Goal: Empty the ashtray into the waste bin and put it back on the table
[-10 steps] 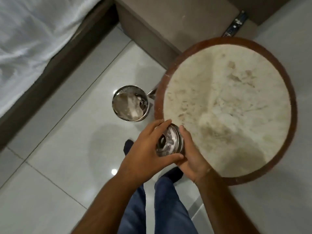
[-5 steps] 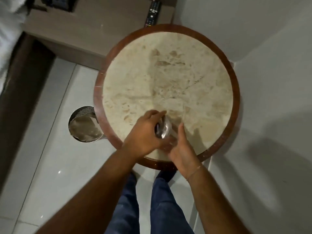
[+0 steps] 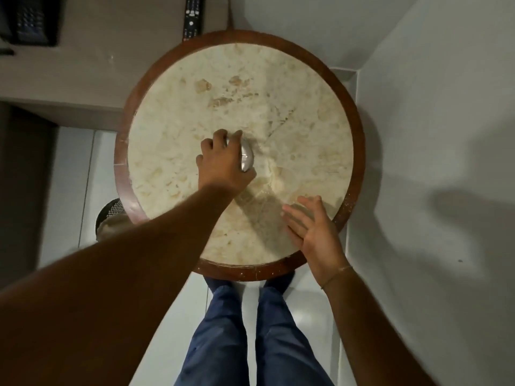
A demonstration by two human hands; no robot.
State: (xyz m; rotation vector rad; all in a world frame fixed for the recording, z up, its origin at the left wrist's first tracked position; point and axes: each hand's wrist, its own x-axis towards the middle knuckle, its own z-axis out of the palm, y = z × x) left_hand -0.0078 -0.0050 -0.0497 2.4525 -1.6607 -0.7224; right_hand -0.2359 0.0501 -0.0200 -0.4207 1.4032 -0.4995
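The left hand [image 3: 223, 162] is curled over the shiny metal ashtray [image 3: 246, 158], with the fingers bent down around its top and sides, near the middle of the round table [image 3: 359, 151]. Only a small silver strip of the ashtray peeks out on the right side of the hand, so I cannot tell if it sits flat on the stone top or is a little bit up in the air. The right hand [image 3: 315, 229] is near the front edge of the table, holding nothing, with its fingers spread apart and blurry. The waste bin [image 3: 111, 210] stands on the floor by the left edge of the table, mostly hidden under it and the arm. The job looks almost done. If the hand lets go while the ashtray is tilted, it could wobble, clang on the hard top, or roll toward the edge. The metal may be slippery, so pulling the fingers away fast could drag it sideways.
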